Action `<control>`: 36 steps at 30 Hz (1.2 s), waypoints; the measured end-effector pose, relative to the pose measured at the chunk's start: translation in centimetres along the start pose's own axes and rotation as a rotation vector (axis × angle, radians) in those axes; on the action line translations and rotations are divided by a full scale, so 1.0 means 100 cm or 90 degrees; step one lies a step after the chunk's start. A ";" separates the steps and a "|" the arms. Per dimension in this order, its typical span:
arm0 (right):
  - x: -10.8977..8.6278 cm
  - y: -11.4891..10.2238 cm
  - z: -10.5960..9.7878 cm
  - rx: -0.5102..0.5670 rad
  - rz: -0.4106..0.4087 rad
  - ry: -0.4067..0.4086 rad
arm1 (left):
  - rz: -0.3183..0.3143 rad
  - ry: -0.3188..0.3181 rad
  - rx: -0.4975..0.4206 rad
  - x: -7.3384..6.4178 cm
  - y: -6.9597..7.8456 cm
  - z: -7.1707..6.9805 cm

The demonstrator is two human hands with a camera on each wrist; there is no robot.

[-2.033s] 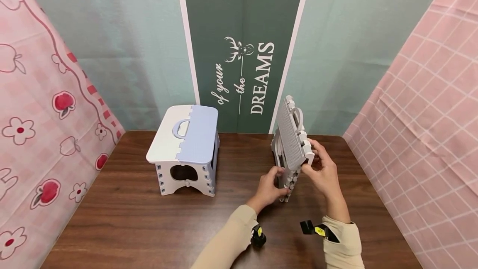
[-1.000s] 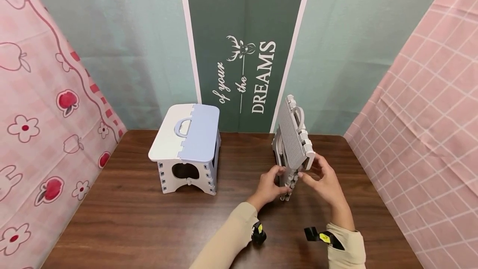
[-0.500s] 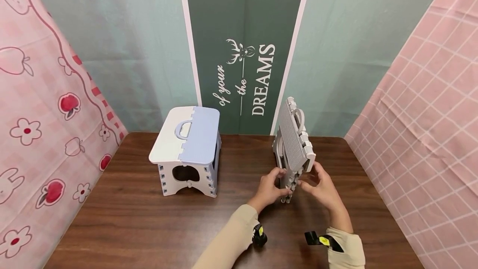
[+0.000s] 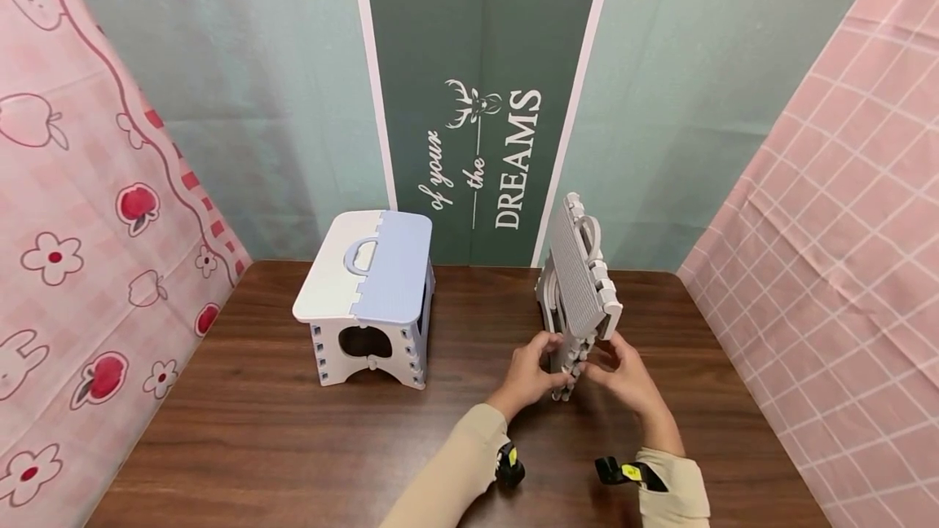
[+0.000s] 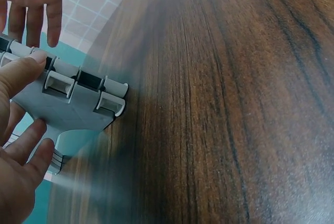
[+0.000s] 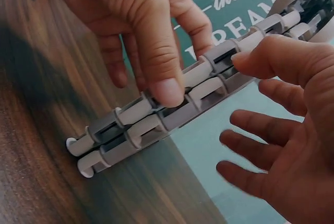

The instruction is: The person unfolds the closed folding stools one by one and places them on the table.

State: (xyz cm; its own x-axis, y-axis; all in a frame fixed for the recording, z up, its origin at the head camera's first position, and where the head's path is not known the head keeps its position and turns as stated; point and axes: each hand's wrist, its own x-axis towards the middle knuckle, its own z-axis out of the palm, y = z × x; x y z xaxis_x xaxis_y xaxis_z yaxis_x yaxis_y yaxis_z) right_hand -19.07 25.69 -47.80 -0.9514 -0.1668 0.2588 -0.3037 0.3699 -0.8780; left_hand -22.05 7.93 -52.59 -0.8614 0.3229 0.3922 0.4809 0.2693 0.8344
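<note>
A grey folding stool (image 4: 574, 271), folded nearly flat, stands on edge on the table, its ribbed top panel tilted and its handle loop uppermost. My left hand (image 4: 530, 373) pinches the near hinged edge low down. Its thumb lies on the interlocking hinge pieces, and the other fingers are against the left face. My right hand (image 4: 629, 377) is at the other side, just below the top panel. In the right wrist view its thumb tip is at the hinged edge, while the remaining fingers (image 6: 255, 148) stay straight and spread, apart from the stool.
A white and blue folding stool (image 4: 367, 292), unfolded, stands to the left on the dark wood table (image 4: 315, 446). A green cloth (image 4: 293, 88) hangs behind. Pink cloths line the left (image 4: 110, 267) and right (image 4: 822, 267) sides.
My right hand has slid down from the top panel's near corner to lower on the hinged edge. My left hand keeps its grip, and the grey stool stays almost still.
</note>
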 end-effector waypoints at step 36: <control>-0.006 -0.006 0.031 -0.027 0.022 0.107 | -0.047 0.003 -0.053 -0.005 -0.002 -0.001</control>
State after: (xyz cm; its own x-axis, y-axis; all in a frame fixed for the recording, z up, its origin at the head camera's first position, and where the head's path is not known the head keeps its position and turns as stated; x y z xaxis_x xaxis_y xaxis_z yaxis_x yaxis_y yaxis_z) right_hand -18.17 22.76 -48.65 -0.9554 -0.0001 0.2955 -0.2694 0.4111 -0.8709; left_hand -21.78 7.60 -52.90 -0.8952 0.3000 0.3297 0.4003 0.2155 0.8907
